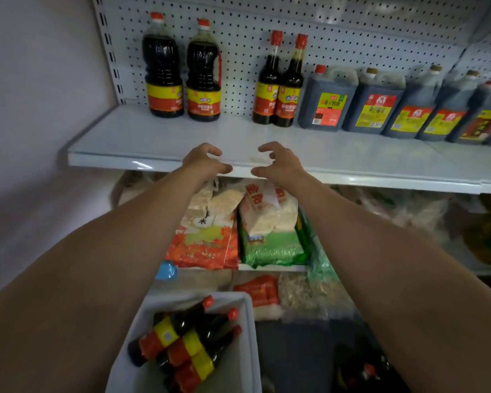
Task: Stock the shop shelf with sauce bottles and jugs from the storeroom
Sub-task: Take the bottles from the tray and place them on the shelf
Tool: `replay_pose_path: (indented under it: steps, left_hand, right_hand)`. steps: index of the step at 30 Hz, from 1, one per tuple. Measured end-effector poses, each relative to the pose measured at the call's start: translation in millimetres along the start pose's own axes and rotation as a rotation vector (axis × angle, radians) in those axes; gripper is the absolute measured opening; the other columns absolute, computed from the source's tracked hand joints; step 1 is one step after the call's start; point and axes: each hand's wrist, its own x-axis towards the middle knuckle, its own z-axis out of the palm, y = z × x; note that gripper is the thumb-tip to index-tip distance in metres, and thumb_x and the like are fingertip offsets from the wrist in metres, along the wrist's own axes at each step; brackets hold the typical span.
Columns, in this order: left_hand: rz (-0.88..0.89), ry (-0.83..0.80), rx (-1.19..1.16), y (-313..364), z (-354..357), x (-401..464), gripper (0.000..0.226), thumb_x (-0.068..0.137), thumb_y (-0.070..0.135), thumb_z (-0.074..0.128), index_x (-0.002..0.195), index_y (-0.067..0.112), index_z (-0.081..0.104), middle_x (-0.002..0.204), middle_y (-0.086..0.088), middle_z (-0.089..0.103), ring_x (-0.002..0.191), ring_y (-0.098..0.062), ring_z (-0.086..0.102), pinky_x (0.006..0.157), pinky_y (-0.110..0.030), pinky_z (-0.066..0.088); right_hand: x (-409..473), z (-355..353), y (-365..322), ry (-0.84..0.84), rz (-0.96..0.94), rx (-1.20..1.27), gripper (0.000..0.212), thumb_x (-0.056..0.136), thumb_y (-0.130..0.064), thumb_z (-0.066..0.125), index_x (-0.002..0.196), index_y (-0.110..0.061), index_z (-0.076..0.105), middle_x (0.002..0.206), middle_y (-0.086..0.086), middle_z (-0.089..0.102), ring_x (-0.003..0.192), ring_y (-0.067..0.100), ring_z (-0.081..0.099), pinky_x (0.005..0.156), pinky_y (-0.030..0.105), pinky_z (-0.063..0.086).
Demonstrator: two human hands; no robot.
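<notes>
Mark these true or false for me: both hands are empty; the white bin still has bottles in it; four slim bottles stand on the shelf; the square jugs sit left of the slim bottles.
1. Both hands, left hand and right hand, hold nothing: true.
2. The white plastic bin holds dark red-capped sauce bottles: true.
3. Four slim bottles stand on the white metal shelf: false, two slim dark glass bottles.
4. The dark square jugs sit left of those: false, right.
</notes>
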Motion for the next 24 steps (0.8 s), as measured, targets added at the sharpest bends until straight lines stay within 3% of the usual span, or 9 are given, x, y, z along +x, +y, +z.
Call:
replay_pose_path:
  steps: [3,5,8,12,17,20,22,24]
  left_hand:
    - [-0.005,-0.021,0.001,-25.7,-0.2,-24.8,0.044,0.077,0.028,0.082,0.116,0.024,0.062,0.107,-0.002,0.06,0.088,-0.018,0.058,0.087,-0.039,0.057]
    - [-0.005,-0.05,0.017,-44.8,3.6,-37.0,0.046,0.077,0.025,0.083,0.118,0.021,0.061,0.111,-0.001,0.059,0.091,-0.019,0.058,0.081,-0.034,0.055]
    - [-0.045,-0.06,0.039,-80.9,12.0,-45.6,0.045,0.076,0.023,0.085,0.114,0.022,0.061,0.117,-0.005,0.058,0.084,-0.018,0.058,0.07,-0.028,0.049]
    - [-0.151,-0.098,0.077,-137.0,27.9,-50.2,0.05,0.074,0.028,0.086,0.117,0.02,0.063,0.117,-0.002,0.057,0.103,-0.023,0.059,0.088,-0.038,0.053]
    - [-0.316,-0.152,0.11,-201.3,56.8,-52.2,0.049,0.075,0.031,0.086,0.116,0.021,0.061,0.114,-0.004,0.059,0.101,-0.025,0.06,0.083,-0.035,0.053]
    - [-0.41,-0.181,0.153,-237.7,77.4,-52.1,0.048,0.075,0.034,0.085,0.116,0.021,0.062,0.121,-0.005,0.063,0.107,-0.025,0.06,0.082,-0.03,0.047]
    - [-0.448,-0.21,0.221,-257.7,92.1,-53.6,0.051,0.078,0.036,0.083,0.121,0.019,0.062,0.126,-0.004,0.061,0.115,-0.025,0.057,0.087,-0.027,0.041]
    - [-0.499,-0.243,0.269,-279.5,106.6,-53.8,0.054,0.079,0.041,0.081,0.124,0.019,0.06,0.129,-0.004,0.06,0.118,-0.024,0.056,0.091,-0.028,0.04]
  right_hand:
    - [-28.2,17.7,4.5,-0.036,0.016,-0.045,0.057,0.08,-0.029,0.082,0.131,-0.028,0.056,0.13,0.01,0.051,0.107,0.026,0.059,0.078,0.034,0.051]
    - [-42.4,31.9,11.3,-0.051,0.045,-0.042,0.057,0.078,-0.028,0.083,0.128,-0.029,0.057,0.129,0.008,0.054,0.105,0.026,0.06,0.086,0.039,0.056]
    - [-59.4,55.7,26.6,-0.092,0.06,-0.081,0.06,0.079,-0.027,0.084,0.133,-0.023,0.058,0.123,0.005,0.061,0.11,0.022,0.058,0.09,0.032,0.05]
    - [-69.8,93.5,64.9,-0.212,0.145,-0.076,0.06,0.081,-0.029,0.083,0.134,-0.024,0.055,0.135,0.01,0.053,0.114,0.029,0.057,0.081,0.029,0.042]
    - [-81.6,141.0,120.3,-0.373,0.248,-0.077,0.065,0.081,-0.031,0.082,0.138,-0.025,0.052,0.127,0.007,0.053,0.11,0.024,0.056,0.08,0.027,0.04]
    - [-90.5,174.4,156.5,-0.449,0.353,-0.011,0.063,0.074,-0.029,0.086,0.13,-0.028,0.058,0.124,0.009,0.062,0.099,0.025,0.065,0.073,0.031,0.052]
    - [-96.5,195.0,183.4,-0.481,0.404,-0.005,0.064,0.073,-0.029,0.087,0.131,-0.023,0.058,0.125,0.011,0.066,0.106,0.028,0.066,0.084,0.038,0.056]
    - [-104.3,209.0,205.0,-0.563,0.414,-0.06,0.059,0.083,-0.026,0.081,0.135,-0.014,0.055,0.127,0.01,0.063,0.113,0.028,0.062,0.084,0.031,0.048]
